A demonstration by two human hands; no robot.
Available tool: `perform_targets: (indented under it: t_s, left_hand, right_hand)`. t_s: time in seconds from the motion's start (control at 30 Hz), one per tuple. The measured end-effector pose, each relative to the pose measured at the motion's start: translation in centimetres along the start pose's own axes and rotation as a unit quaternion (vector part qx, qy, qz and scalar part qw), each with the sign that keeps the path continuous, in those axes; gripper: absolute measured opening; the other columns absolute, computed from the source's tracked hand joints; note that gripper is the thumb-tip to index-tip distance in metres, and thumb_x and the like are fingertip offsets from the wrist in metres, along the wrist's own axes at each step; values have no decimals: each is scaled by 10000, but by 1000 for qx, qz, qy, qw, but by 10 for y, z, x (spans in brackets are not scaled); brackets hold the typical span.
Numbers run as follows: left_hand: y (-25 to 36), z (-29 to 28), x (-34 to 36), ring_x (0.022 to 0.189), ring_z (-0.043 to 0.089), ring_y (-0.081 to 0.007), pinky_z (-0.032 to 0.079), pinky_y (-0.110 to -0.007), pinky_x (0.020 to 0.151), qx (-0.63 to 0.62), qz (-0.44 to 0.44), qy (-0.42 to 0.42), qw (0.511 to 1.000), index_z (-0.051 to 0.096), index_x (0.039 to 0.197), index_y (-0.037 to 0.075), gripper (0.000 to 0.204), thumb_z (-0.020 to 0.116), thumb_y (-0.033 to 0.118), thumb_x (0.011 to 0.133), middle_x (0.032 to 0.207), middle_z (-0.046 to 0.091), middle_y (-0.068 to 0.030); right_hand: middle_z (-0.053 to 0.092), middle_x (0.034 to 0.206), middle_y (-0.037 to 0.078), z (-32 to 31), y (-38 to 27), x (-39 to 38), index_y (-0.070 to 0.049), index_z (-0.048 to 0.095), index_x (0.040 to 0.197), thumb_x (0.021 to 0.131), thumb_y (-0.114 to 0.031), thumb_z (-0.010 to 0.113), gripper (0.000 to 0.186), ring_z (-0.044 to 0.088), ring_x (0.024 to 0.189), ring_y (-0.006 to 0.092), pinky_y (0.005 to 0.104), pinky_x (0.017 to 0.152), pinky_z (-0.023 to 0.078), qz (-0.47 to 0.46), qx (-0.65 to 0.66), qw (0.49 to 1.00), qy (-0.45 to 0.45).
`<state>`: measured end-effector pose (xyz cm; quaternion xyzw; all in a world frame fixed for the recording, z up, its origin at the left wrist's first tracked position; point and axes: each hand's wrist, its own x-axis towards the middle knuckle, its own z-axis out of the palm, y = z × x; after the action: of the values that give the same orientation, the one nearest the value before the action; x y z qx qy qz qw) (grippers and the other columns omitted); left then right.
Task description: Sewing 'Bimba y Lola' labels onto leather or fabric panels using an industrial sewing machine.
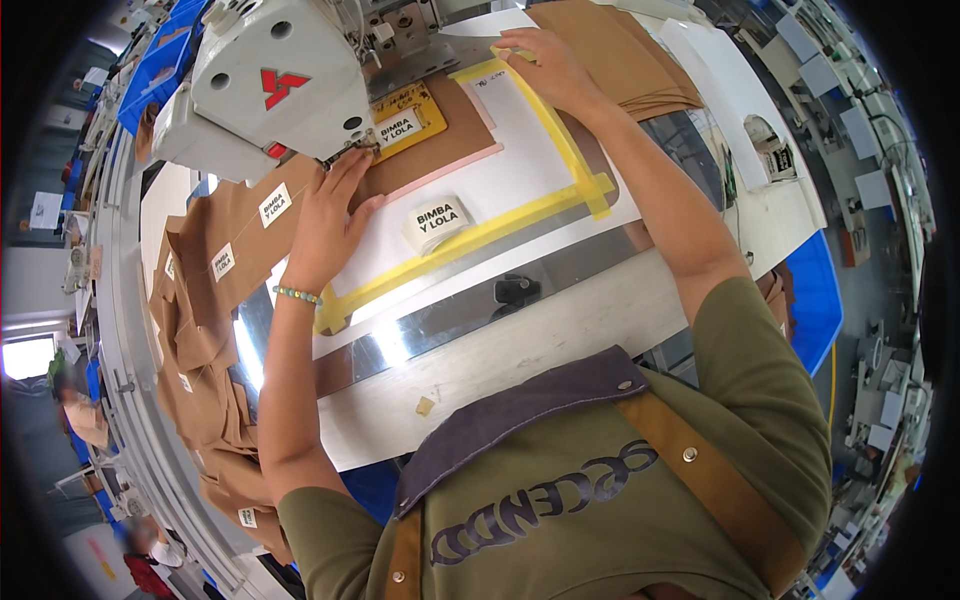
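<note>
My left hand (333, 208) lies with its fingers stretched out on brown material (372, 178), just beside the presser foot of a white sewing machine (275, 90). Under the machine is a yellow plate (425, 110) with a white printed label (398, 127) on it. My right hand (545, 70) rests at the far right corner of a white template (500, 200) bordered with yellow tape, fingers slightly bent and apart on its edge. A small stack of white labels (437, 224) sits on the template.
Brown labelled pieces (205, 280) drape down on the left; more brown sheets (630, 55) are stacked back right. Blue bins (160, 75) stand back left and right (815, 300). A steel strip (470, 310) crosses the table. Blurred people (75, 400) appear at far left.
</note>
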<state>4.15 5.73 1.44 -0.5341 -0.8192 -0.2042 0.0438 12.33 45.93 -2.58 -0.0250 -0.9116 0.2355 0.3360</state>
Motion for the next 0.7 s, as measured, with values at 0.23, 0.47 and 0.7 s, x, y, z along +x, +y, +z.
perform_targets:
  t_s: [0.23, 0.47, 0.7]
  left_hand:
    - [1, 1, 1, 1460, 509, -425, 414, -476, 1232, -22, -4, -3, 1000, 611, 1493, 12, 480, 686, 145, 1038, 1601, 584, -142]
    - [-7, 8, 1, 1445, 501, -412, 419, -486, 1233, 4, 12, -12, 1000, 688, 1431, 63, 412, 708, 145, 1028, 1575, 613, -87]
    - [-10, 5, 5, 1247, 557, -364, 485, -462, 1148, 10, 31, -8, 999, 732, 1391, 81, 411, 754, 146, 986, 1544, 639, -54]
  right_hand:
    - [691, 1481, 84, -3, 6, 0, -102, 775, 1306, 1075, -331, 683, 338, 608, 1382, 276, 418, 1126, 496, 60, 47, 997, -34]
    - [705, 1481, 68, 5, 21, -2, -107, 788, 1298, 1071, -331, 682, 336, 612, 1376, 242, 380, 1075, 490, 38, 71, 996, -30]
    - [722, 1461, 33, 1, 12, 0, -100, 799, 1271, 1070, -317, 685, 317, 654, 1233, 177, 322, 937, 506, 61, 75, 995, -28]
